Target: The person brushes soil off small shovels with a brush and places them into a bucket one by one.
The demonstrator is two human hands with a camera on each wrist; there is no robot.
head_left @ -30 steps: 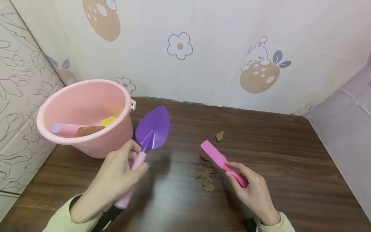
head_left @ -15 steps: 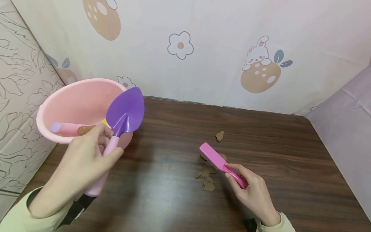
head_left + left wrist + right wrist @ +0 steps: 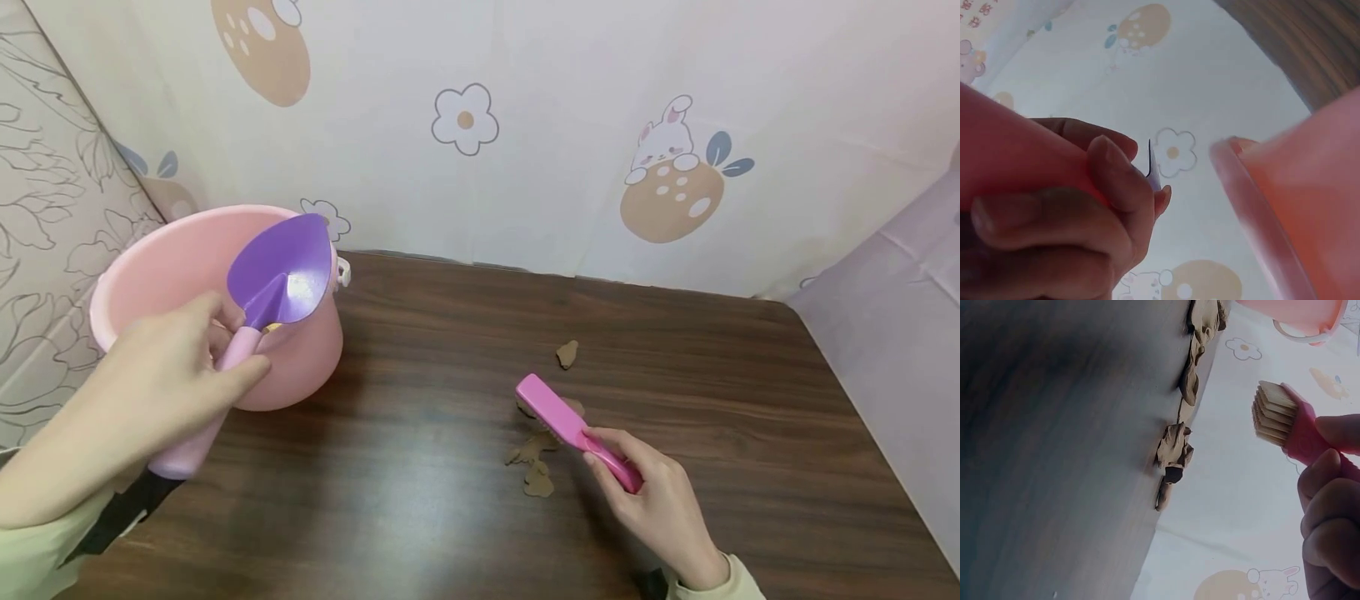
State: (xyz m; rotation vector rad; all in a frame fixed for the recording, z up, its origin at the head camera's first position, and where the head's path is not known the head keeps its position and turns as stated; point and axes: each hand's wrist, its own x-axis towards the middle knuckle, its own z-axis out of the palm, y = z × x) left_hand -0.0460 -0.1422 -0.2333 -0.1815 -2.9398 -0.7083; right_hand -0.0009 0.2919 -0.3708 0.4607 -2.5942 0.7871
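My left hand (image 3: pixel 161 379) grips the pink handle of a trowel (image 3: pixel 283 271) whose purple blade points up and away. The blade sits over the near right rim of a pink bucket (image 3: pixel 307 367) in the head view. In the left wrist view, curled fingers (image 3: pixel 1122 181) wrap the handle, with the bucket's rim (image 3: pixel 1254 212) to the right. My right hand (image 3: pixel 663 500) holds a pink brush (image 3: pixel 555 410) by its handle; pale bristles (image 3: pixel 1272 412) show in the right wrist view. Below the brush lie several flat brown pieces (image 3: pixel 538 479), partly hidden by it.
One more brown piece (image 3: pixel 567 354) lies farther back on the dark wood table (image 3: pixel 420 517). Patterned cloth (image 3: pixel 555 167) hangs along the back edge, and another wall of it (image 3: pixel 45 217) stands left of the bucket. A yellow bit (image 3: pixel 272 327) shows by the trowel.
My left hand has moved left with the trowel, from beside the bucket to over its rim. The brush has dipped slightly over the brown pieces; the right hand has barely moved.
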